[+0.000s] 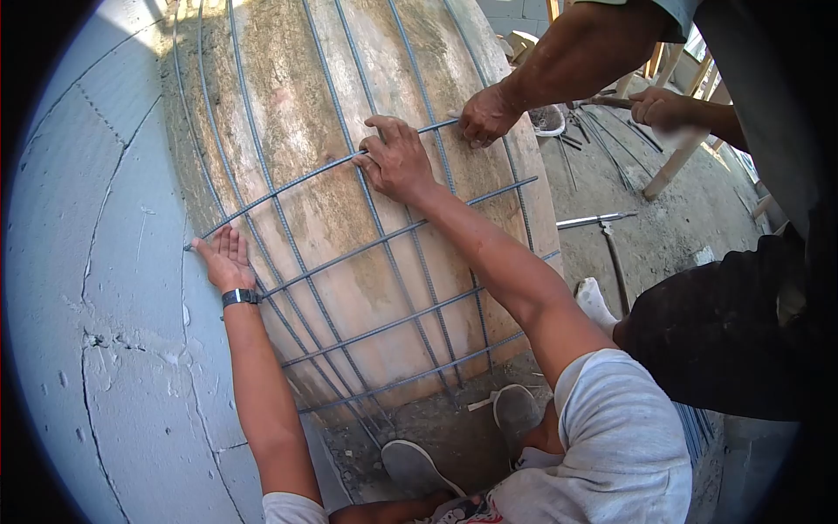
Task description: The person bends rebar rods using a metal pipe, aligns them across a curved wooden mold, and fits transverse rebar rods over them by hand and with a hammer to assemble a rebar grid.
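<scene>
A ribbed steel rebar (323, 168) lies slantwise across several long upright rebars, forming a grid against a wooden board (367, 271). My right hand (394, 159) is closed around this crossing bar near its middle, where it meets an upright bar. At the bar's left end, my left hand (229, 259) is open, palm showing, with the thumb at the bar tip and the fingers stretched out. A black watch (242, 297) is on my left wrist. Another person's hand (489, 115) is at the bar's right end.
Pale block wall (113, 262) rises close on the left. The other person's second hand (661, 109) grips a handle (611, 102) on the right. Loose rods, a metal bar (597, 220), a bucket (548, 120) and a wooden post (674, 166) stand or lie beyond the board.
</scene>
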Available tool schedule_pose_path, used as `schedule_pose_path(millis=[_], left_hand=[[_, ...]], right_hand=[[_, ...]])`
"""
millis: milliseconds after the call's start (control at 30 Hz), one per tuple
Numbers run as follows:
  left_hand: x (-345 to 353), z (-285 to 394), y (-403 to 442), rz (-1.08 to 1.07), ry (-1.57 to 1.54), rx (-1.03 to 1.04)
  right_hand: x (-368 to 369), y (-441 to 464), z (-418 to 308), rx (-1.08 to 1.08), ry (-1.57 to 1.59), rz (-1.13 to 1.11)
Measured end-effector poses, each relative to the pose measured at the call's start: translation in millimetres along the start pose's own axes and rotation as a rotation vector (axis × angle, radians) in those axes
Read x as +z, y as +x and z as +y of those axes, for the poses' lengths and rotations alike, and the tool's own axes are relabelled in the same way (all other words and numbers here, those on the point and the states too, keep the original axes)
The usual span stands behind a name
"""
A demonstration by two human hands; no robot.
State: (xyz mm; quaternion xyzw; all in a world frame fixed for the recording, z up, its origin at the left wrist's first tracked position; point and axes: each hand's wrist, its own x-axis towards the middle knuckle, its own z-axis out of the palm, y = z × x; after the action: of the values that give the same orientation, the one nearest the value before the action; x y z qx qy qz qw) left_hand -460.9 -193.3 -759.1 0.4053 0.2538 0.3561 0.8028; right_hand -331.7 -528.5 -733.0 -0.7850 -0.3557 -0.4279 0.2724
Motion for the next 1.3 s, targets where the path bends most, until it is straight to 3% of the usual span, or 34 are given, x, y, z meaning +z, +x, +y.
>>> schedule_pose_path(millis=[733, 933, 1300], left_hand=[[-6, 3, 6, -0.019, -0.089, -0.043], [-5, 7, 2, 0.012, -0.112, 0.158], [-12, 17, 1, -0.045, -0.213, 0.136]], right_hand=[[4, 2, -6, 0.022, 0.018, -0.046], [-2, 5, -6, 0.017, -0.003, -0.106], [-8, 19, -1, -0.034, 0.086, -0.135]])
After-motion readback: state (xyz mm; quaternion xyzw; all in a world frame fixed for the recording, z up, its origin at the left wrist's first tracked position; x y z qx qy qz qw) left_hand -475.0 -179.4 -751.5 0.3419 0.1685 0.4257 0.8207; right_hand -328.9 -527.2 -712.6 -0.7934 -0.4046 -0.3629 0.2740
